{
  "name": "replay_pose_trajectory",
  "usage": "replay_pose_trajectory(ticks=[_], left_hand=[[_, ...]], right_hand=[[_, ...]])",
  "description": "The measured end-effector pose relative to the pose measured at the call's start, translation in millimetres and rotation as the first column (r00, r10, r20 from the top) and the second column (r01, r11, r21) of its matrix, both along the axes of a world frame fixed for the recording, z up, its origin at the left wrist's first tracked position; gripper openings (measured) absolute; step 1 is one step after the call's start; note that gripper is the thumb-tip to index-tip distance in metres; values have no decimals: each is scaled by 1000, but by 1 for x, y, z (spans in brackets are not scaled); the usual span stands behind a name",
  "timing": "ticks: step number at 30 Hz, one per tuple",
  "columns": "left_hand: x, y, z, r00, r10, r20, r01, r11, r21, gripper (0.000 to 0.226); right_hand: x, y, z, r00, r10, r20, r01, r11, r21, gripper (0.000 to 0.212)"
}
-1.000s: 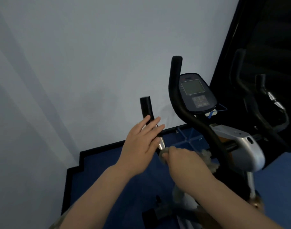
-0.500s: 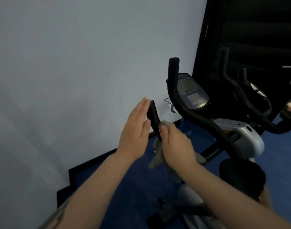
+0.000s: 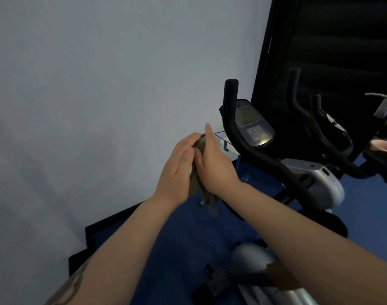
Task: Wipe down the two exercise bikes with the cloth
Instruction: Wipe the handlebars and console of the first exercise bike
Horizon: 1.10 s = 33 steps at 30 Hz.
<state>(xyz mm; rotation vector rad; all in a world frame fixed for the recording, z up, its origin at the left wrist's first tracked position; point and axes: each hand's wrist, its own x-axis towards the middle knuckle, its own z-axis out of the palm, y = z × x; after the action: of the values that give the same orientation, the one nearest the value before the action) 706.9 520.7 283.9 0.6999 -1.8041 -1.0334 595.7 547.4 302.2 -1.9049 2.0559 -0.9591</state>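
Both hands, left hand [image 3: 178,167] and right hand [image 3: 214,164], press flat around the cloth [image 3: 206,198]; slide firmly along the whole hidden handlebar.

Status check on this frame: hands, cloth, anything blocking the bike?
Left hand flat, right hand pressing; grey cloth sandwiched between them around the hidden left grip. Right handlebar untouched. Nothing obstructing.
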Motion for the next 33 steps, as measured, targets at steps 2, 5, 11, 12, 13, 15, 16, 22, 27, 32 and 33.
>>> replay_pose_trajectory(ticks=[2,5,11,12,13,15,16,22,27,32,33], left_hand=[[0,1,2,1000,8,2,-8,1000,9,48],[-2,3,3,999,46,-2,-46,999,2,41],[-12,9,0,992,125,-31,-125,992,-9,46],[-13,9,0,990,139,-31,-140,990,-16,45],[-15,11,-1,988,154,-24,-155,988,-27,44],[-21,13,-4,979,202,12,-201,977,-67,43],[-24,16,-6,970,239,38,-235,967,-95,44],[-43,27,-7,885,426,189,-385,896,-221,63],[-56,34,-9,830,503,241,-450,859,-243,71],[-88,64,-28,784,543,302,-500,840,-211,62],[-91,69,-32,776,551,307,-513,835,-202,56]], right_hand=[[-9,19,-11,1000,11,-13,-10,997,71,63],[-30,10,7,993,114,-9,-105,939,327,34],[-26,21,-12,983,59,175,-98,970,223,57],[-33,32,-19,988,83,128,-114,960,258,65],[-41,37,-22,986,106,127,-142,935,324,65],[-52,32,-13,969,141,201,-216,879,426,44],[-54,27,-8,954,162,251,-261,861,436,31],[-79,61,-16,914,404,37,-347,731,587,43],[-116,69,-7,820,571,-30,-349,542,764,61],[-127,63,-15,770,638,-17,-455,567,687,61],[-141,62,-13,769,639,15,-494,580,648,40]])
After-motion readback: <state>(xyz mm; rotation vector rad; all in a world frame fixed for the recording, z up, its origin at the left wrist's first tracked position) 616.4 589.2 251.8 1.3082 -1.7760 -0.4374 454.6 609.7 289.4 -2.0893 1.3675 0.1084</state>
